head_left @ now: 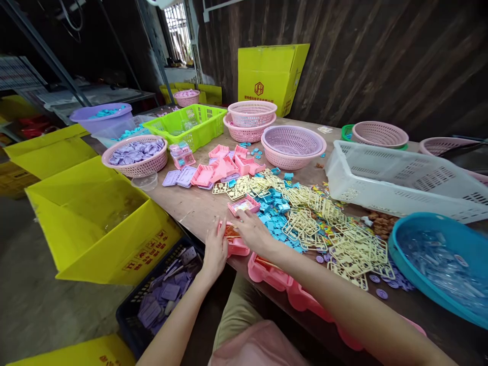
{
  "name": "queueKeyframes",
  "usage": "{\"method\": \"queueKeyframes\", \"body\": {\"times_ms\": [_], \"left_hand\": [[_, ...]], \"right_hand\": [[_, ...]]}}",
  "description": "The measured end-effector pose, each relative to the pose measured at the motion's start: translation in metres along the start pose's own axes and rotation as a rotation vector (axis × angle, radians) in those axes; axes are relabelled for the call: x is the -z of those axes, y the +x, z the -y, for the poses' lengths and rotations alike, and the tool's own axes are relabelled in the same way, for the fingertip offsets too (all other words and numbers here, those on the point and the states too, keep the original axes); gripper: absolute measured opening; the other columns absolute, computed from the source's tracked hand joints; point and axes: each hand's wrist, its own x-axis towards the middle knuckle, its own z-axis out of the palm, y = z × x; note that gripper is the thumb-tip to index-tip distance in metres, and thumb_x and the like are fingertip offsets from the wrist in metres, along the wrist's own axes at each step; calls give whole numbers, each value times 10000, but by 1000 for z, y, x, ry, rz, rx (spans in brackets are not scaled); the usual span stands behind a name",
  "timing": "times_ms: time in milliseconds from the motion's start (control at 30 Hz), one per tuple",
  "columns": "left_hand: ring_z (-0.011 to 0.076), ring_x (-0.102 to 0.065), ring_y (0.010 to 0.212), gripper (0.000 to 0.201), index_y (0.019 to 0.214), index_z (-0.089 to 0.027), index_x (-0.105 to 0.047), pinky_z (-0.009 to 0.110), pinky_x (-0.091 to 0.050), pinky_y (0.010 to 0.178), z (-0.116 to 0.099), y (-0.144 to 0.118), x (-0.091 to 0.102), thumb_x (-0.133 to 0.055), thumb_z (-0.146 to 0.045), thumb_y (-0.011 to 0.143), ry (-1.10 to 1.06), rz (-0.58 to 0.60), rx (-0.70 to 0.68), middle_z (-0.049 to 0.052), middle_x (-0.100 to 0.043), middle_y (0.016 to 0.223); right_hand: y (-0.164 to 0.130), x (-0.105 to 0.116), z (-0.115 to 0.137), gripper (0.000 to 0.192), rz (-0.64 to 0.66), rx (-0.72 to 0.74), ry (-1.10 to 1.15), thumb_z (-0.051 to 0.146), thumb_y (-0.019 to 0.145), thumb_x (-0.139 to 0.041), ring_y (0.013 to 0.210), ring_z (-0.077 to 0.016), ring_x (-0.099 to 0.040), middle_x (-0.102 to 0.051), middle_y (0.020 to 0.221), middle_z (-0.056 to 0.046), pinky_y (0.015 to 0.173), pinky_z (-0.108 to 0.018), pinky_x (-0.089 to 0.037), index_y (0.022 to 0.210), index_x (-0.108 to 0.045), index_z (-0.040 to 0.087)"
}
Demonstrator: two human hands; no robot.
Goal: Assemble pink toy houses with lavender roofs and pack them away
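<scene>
My left hand (215, 250) rests on the near edge of a wooden table (190, 206), its fingers against the left side of a small pink plastic tray (237, 246) that holds orange bits. My right hand (252, 231) lies over the same tray from the right, fingers bent on its top. Just beyond stands another pink tray (244, 205) with coloured pieces inside. Blue plastic squares (275, 213) and cream plastic frames (324, 218) are spread right of my right hand. Whether either hand grips the tray is unclear.
Pink baskets (292, 146), a white crate (404, 178), a green crate (186, 124) and a blue basin (438, 259) stand on the table. Pink trays (224, 170) lie at its middle. Yellow cartons (95, 218) and a dark crate of purple pieces (162, 297) sit on the floor left.
</scene>
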Motion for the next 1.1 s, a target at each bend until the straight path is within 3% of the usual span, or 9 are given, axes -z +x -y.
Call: {"method": "queueKeyframes", "body": {"times_ms": [200,300,467,867,1100], "left_hand": [[276,-331,1322,322,1095,-178,-612,523,-211,1097,-8,6,6,-440,-134,826,209,-56,-19,123,-489,1322],[261,-433,1246,306,1078,-172,-616,492,-265,1087,-11,13,10,-458,-130,819,186,-13,-2,118,-544,1250],[227,-499,1178,348,1122,-163,-584,406,-387,1030,-7,17,7,-430,-116,813,72,18,18,109,-537,1250],[204,-556,1095,358,1139,-153,-567,377,-436,981,-2,17,3,-414,-112,818,37,24,-9,109,-572,1193],[209,-547,1113,364,1051,-186,-634,375,-433,979,-5,23,1,-430,-58,778,50,80,-59,83,-552,1219]], "right_hand": [[2,8,-1,261,74,-44,-5,54,865,-377,868,-205,-595,-643,959,-115,686,-284,-437,1020,-568,140],[4,6,-1,248,62,-70,6,54,873,-369,803,-187,-608,-653,896,-103,667,-267,-436,1022,-554,123],[-3,-4,-6,218,31,-78,8,43,883,-369,903,-178,-586,-630,962,-112,774,-270,-443,977,-551,116],[-10,-3,3,234,54,-125,-24,30,872,-368,977,-203,-562,-621,994,-134,826,-290,-434,965,-568,106],[-4,6,-1,269,102,-166,-27,12,790,-453,801,-188,-619,-661,912,-108,679,-258,-437,1009,-577,107]]}}
